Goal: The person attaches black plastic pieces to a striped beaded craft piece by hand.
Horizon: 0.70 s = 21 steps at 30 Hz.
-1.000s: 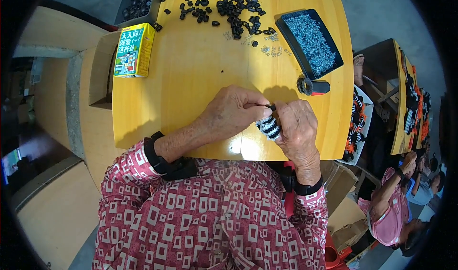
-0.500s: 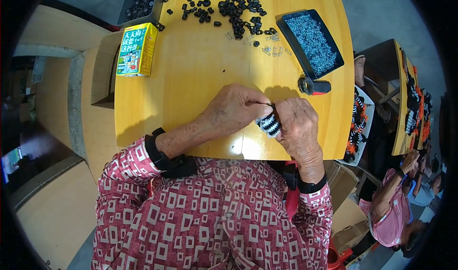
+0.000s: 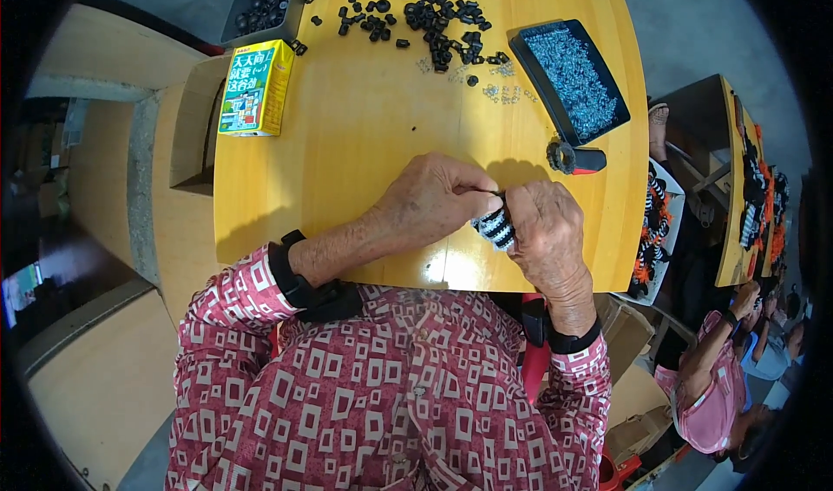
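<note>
Black-and-white striped knitted piece (image 3: 495, 232): position, between the two hands, above the near part of the wooden worktop (image 3: 347, 135). From where I stand, the right hand (image 3: 548, 229) holds it in a closed grip, thumb side inward, with the striped body hanging below the fingertips. The left hand (image 3: 434, 196) is narrowed to a pinch, thumb against forefinger, at the upper end of the piece. The fingertips of both hands nearly meet there; I cannot tell what the left pinch contains, as the fingers cover it. A black strap is fitted at each wrist.

Surrounding items, located from the hands: 
- Ahead and slightly right of the right hand: a black-and-red tool (image 3: 592, 160), with a fuzzy grey ring (image 3: 560, 156) at its left end.
- Beyond that tool: a black tray (image 3: 542, 94) filled with small clear parts.
- Straight ahead of the hands: loose clear parts (image 3: 503, 94), then a scatter of small black parts (image 3: 442, 24) farther off.
- Ahead and left of the left hand: a yellow-and-green carton (image 3: 252, 92).
- Right of the right hand, past the worktop edge: a white tray (image 3: 672, 231) of striped and orange pieces.
</note>
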### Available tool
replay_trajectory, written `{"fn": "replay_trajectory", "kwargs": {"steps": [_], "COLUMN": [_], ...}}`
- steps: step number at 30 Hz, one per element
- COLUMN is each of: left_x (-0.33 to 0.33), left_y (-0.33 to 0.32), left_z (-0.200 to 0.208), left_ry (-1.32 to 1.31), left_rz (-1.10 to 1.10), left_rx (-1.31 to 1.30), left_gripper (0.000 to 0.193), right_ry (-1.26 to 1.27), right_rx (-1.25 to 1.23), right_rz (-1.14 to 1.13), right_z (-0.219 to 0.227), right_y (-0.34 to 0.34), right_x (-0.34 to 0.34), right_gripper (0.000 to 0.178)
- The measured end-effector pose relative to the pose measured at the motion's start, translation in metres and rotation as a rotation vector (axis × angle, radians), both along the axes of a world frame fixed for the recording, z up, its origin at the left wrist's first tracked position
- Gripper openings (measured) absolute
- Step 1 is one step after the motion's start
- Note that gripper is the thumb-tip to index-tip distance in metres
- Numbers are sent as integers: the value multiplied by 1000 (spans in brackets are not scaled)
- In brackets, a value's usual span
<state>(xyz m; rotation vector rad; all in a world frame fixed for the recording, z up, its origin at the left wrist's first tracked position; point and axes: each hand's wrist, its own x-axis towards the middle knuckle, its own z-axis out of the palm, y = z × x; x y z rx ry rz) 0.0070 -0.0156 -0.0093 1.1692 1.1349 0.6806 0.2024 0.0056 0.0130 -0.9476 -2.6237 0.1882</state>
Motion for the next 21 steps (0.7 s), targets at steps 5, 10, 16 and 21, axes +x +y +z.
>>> {"fn": "replay_trajectory", "kwargs": {"steps": [5, 10, 16, 21], "left_x": [1, -4, -12, -5], "left_y": [0, 4, 10, 5], "left_z": [9, -3, 4, -1], "left_ry": [85, -89, -150, -78], "left_rz": [12, -35, -101, -27], "left_rx": [24, -35, -118, -58], "left_gripper": [18, 21, 23, 23], "right_ry": [74, 136, 162, 123], "right_rx": [40, -22, 2, 22], "right_rz": [-35, -50, -71, -67], "right_z": [1, -5, -4, 1], "right_y": [-3, -5, -1, -1], "right_x": [-1, 1, 1, -2], "right_gripper": [28, 30, 31, 31]}}
